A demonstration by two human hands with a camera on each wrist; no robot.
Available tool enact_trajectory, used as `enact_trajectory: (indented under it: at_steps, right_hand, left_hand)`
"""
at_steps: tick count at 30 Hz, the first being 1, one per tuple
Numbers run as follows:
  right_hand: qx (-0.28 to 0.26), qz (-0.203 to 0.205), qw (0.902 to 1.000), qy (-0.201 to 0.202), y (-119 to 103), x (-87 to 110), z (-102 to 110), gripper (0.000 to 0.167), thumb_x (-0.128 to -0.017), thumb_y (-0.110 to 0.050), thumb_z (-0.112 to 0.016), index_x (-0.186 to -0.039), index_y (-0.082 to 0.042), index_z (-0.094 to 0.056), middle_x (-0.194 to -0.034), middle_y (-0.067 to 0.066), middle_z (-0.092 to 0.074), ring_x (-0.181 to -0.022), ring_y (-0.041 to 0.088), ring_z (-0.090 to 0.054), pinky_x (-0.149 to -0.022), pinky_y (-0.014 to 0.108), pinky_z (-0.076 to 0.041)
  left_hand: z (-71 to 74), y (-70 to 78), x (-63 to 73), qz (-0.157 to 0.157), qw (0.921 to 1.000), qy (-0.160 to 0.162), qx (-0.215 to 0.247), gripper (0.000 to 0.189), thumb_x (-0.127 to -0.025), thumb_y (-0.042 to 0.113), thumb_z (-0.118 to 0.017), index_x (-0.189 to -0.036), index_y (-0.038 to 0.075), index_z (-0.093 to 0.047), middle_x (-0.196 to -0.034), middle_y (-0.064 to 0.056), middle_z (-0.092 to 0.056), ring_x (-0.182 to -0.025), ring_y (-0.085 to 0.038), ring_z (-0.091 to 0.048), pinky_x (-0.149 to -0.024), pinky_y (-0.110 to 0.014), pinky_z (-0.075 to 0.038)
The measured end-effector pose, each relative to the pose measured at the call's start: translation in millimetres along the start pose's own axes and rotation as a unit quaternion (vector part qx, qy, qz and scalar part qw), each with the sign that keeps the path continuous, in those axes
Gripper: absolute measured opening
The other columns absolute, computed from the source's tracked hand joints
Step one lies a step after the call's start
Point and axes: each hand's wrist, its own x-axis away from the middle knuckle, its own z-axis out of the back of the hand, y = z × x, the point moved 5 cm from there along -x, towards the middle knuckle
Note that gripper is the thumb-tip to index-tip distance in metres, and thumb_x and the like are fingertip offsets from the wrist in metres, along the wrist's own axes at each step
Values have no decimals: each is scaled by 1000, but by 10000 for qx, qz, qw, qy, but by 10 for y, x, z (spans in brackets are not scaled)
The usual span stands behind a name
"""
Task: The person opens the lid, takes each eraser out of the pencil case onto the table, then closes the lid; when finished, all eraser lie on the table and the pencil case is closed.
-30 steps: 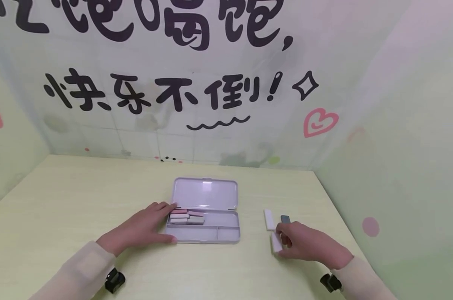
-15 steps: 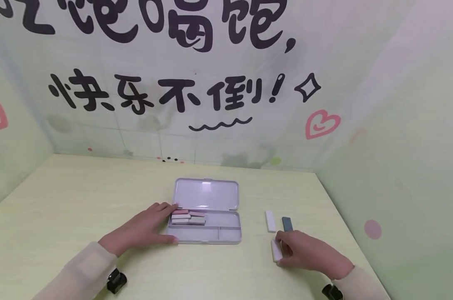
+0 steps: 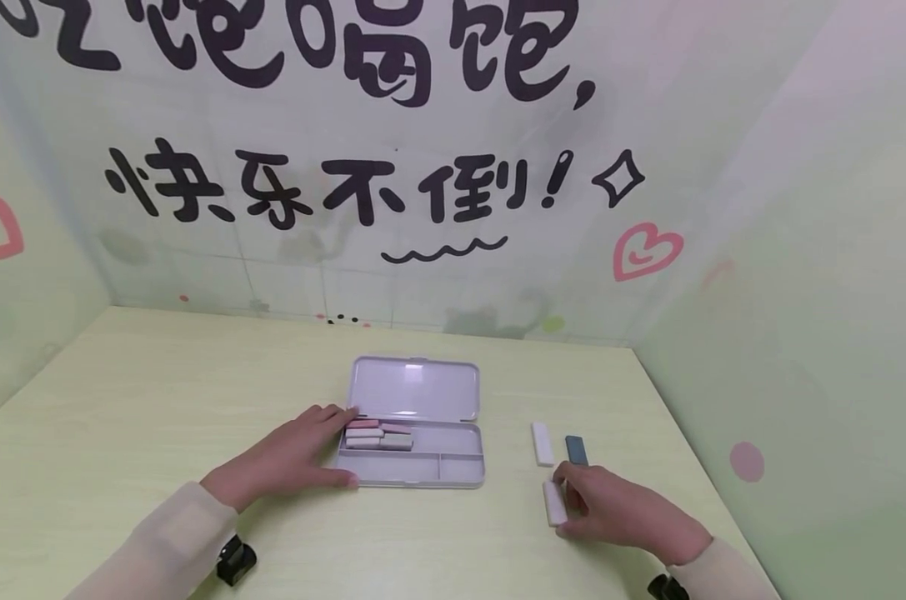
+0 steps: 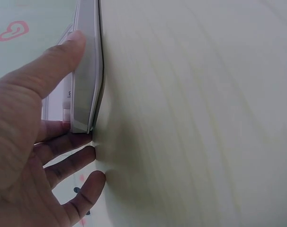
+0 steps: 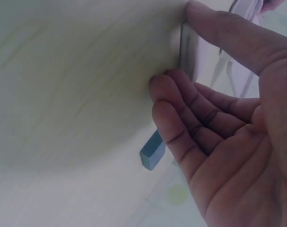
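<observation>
A lilac pencil case (image 3: 392,468) lies with its lid raised, and several pink, white and grey erasers (image 3: 378,438) fill the left of its rear compartment. My left hand (image 3: 283,458) holds the case at its left end, thumb on the front wall (image 4: 86,90) and fingers by the hinge corner. To the right of the case, my right hand (image 3: 625,510) pinches a white eraser (image 3: 553,505) by its two ends, thumb at the near end, close to the table. A second white eraser (image 3: 542,444) lies just behind it. Beside that is a blue-grey eraser (image 3: 576,450), partly covered by my right hand.
The pale wood table (image 3: 197,375) meets a printed wall (image 3: 392,283) at the back and a side wall (image 3: 768,417) on the right. The case's front compartment has a divider (image 3: 439,467) towards its right.
My right hand has drawn slightly nearer with the white eraser, leaving a gap to the other white one and showing more of the blue-grey eraser. The left hand keeps its place on the case.
</observation>
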Motion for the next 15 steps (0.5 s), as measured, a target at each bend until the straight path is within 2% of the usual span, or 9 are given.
enact_trajectory:
  at_steps: [5,10,12,15]
  right_hand:
    - [-33,-13,10000,-23,-10,-20,6,44,-86,-27,-86,-113,-4,-60,-79,-9,-54,-70,-4,-43,-62,18,-42]
    - [-110,-182,9998,-6,-39,-13,90,53,-88,-40,-84,-118,-3,-60,-77,-9,-53,-67,-4,-43,-61,19,-41]
    - [-38,-89,9999,72,-64,-38,146,53,-91,-43,-80,-121,-2,-61,-77,-11,-53,-66,-5,-42,-62,19,-42]
    - [237,287,9990,236,-143,-153,231,43,-98,-39,-73,-119,-2,-64,-80,-11,-54,-70,-4,-45,-64,19,-45]
  left_hand:
    - [5,-29,21,25,10000,47,-27,101,-81,59,-84,-156,2,-46,-150,-19,-57,-136,-40,-55,-111,-59,-50]
    - [-7,-36,6,-10,10000,40,-60,102,-81,61,-83,-156,3,-46,-149,-17,-58,-134,-38,-55,-111,-58,-50]
    - [-25,-35,-12,-10,10000,26,-73,103,-81,62,-82,-156,3,-45,-149,-16,-58,-134,-37,-55,-111,-58,-50]
    - [-38,-51,-18,27,9999,45,-102,102,-81,61,-83,-156,3,-46,-148,-16,-59,-134,-37,-56,-111,-58,-50]
